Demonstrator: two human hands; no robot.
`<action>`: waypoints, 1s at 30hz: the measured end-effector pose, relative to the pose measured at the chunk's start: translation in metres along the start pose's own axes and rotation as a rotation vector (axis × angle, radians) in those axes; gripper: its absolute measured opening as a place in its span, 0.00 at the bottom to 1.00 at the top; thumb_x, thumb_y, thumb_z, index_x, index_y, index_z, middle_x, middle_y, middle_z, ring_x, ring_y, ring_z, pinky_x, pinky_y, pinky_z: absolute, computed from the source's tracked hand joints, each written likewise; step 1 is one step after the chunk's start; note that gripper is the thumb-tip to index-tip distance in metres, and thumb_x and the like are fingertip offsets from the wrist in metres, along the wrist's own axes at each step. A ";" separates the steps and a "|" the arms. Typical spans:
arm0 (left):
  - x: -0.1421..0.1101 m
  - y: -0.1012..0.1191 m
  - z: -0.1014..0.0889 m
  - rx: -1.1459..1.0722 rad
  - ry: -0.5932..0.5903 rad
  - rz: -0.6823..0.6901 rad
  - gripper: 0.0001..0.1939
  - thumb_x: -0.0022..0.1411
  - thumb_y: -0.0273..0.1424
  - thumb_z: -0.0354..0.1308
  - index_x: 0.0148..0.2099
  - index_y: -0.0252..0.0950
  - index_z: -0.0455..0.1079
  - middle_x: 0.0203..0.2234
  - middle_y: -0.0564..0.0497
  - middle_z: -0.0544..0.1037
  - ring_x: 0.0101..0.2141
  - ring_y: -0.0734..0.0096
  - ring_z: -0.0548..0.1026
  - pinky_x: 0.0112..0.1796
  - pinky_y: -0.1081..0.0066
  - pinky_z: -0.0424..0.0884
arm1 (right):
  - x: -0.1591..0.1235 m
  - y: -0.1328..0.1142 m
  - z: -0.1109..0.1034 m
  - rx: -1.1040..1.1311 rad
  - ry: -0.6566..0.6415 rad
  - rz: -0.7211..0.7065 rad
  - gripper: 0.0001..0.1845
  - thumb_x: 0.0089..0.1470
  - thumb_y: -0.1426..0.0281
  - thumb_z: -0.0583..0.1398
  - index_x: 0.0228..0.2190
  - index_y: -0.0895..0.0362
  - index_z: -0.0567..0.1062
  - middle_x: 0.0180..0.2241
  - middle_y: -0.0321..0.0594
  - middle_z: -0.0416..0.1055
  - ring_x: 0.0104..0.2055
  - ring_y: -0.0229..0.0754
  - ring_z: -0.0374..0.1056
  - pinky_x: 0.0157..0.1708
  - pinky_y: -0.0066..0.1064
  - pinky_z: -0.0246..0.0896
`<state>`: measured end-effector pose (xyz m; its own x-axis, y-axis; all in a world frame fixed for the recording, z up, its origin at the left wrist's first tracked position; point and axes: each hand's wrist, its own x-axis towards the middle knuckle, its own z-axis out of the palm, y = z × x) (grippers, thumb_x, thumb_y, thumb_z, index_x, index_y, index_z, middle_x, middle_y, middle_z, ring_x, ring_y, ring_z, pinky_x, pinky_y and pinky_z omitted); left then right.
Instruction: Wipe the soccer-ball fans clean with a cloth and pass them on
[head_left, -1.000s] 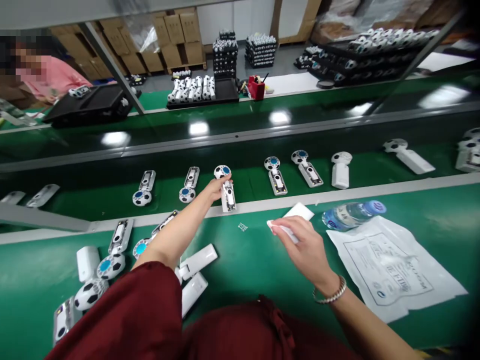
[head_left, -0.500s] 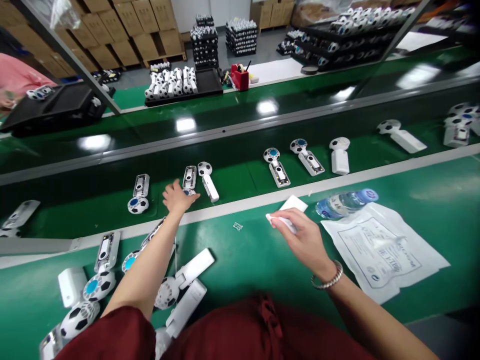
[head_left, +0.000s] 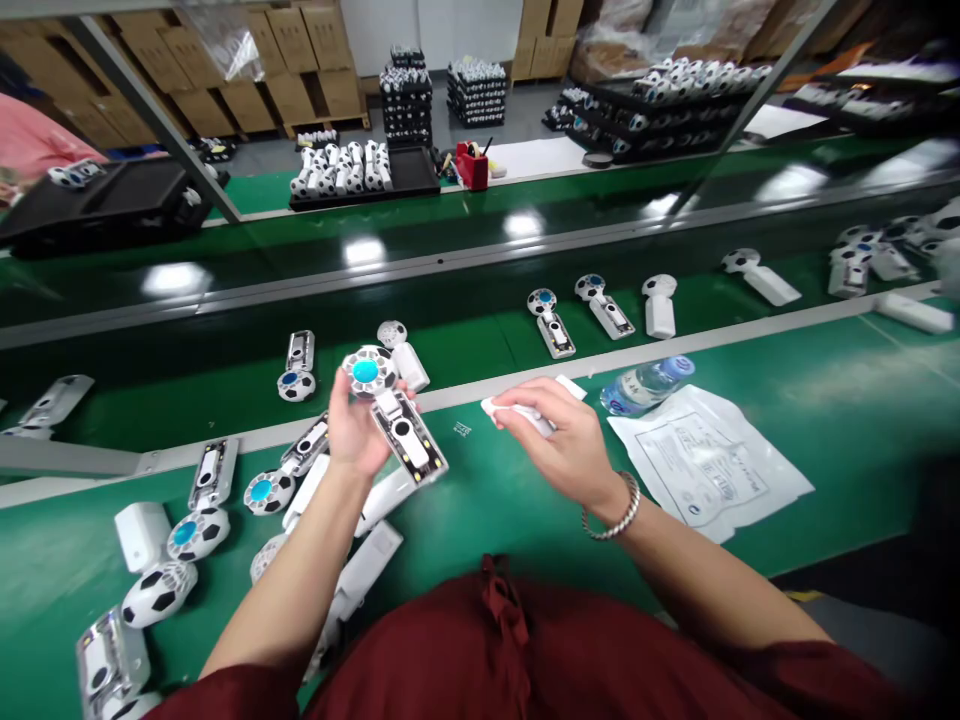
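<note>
A: What is held in the left hand (head_left: 352, 432)?

B: An open football-headed unit (head_left: 390, 405) is gripped there, fingers closed round its handle. A round head with a blue centre and black-and-white panels is seen at the far end; the flat handle is uncovered, with glossy internals exposed. It is held above the near green belt (head_left: 525, 510), just left of centre.

A: And the right hand (head_left: 562, 450)?

B: It is curled loosely over a smooth white plastic cover (head_left: 517, 412), pinched at the fingertips, just right of the unit and apart from it. A beaded metal bracelet (head_left: 611, 510) is worn at the wrist.

A: Nearby items?

B: A clear water bottle (head_left: 646, 383) with a blue cap is laid on its side to the right, touching a crinkled printed plastic bag (head_left: 709, 465). More units and white covers are scattered at near left.

A: Containers?

B: A black tray (head_left: 416, 172) at far centre is part-filled with upright football units. A red pen holder (head_left: 472, 168) is seen beside it; its contents cannot be made out clearly.
</note>
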<state>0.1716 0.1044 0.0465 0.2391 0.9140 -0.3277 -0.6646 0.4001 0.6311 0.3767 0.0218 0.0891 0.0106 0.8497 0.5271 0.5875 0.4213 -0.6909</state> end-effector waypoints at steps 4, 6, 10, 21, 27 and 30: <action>-0.042 -0.031 0.023 -0.082 -0.155 -0.326 0.30 0.58 0.53 0.42 0.37 0.29 0.69 0.25 0.46 0.72 0.26 0.67 0.73 0.29 0.64 0.72 | -0.004 -0.011 0.003 -0.106 0.000 -0.139 0.06 0.54 0.71 0.57 0.32 0.54 0.74 0.31 0.37 0.73 0.35 0.38 0.67 0.37 0.34 0.60; -0.055 -0.043 0.029 -0.053 -0.162 -0.378 0.29 0.60 0.51 0.41 0.38 0.30 0.69 0.25 0.46 0.73 0.26 0.65 0.73 0.30 0.64 0.72 | -0.008 -0.014 0.004 -0.190 -0.017 -0.196 0.06 0.55 0.70 0.56 0.33 0.55 0.74 0.30 0.37 0.73 0.34 0.38 0.66 0.36 0.34 0.57; -0.067 -0.054 0.036 -0.039 -0.095 -0.406 0.23 0.61 0.48 0.44 0.42 0.35 0.69 0.28 0.47 0.75 0.31 0.62 0.75 0.33 0.64 0.72 | -0.016 -0.014 0.007 -0.313 -0.095 -0.284 0.08 0.56 0.69 0.56 0.33 0.55 0.75 0.31 0.37 0.73 0.34 0.38 0.64 0.35 0.35 0.53; -0.072 -0.060 0.037 0.021 -0.093 -0.384 0.21 0.62 0.45 0.46 0.45 0.36 0.69 0.30 0.49 0.76 0.33 0.66 0.75 0.36 0.68 0.71 | -0.018 -0.008 0.010 -0.410 -0.125 -0.309 0.09 0.57 0.69 0.54 0.32 0.55 0.74 0.31 0.35 0.73 0.33 0.38 0.62 0.35 0.35 0.48; -0.070 -0.060 0.034 0.056 -0.082 -0.409 0.23 0.61 0.47 0.45 0.45 0.35 0.69 0.30 0.48 0.76 0.31 0.66 0.75 0.34 0.68 0.71 | -0.015 -0.004 0.012 -0.411 -0.118 -0.318 0.09 0.58 0.69 0.54 0.32 0.55 0.74 0.31 0.36 0.74 0.33 0.38 0.62 0.35 0.35 0.48; -0.067 -0.058 0.034 0.061 -0.091 -0.399 0.23 0.62 0.46 0.43 0.44 0.35 0.69 0.28 0.48 0.75 0.28 0.67 0.75 0.32 0.69 0.71 | -0.012 -0.001 0.012 -0.391 -0.104 -0.329 0.08 0.57 0.69 0.54 0.32 0.55 0.74 0.31 0.35 0.74 0.33 0.37 0.63 0.36 0.35 0.49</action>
<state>0.2179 0.0219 0.0559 0.5328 0.6878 -0.4931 -0.4646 0.7247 0.5089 0.3660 0.0148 0.0775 -0.2946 0.7278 0.6193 0.8048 0.5384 -0.2498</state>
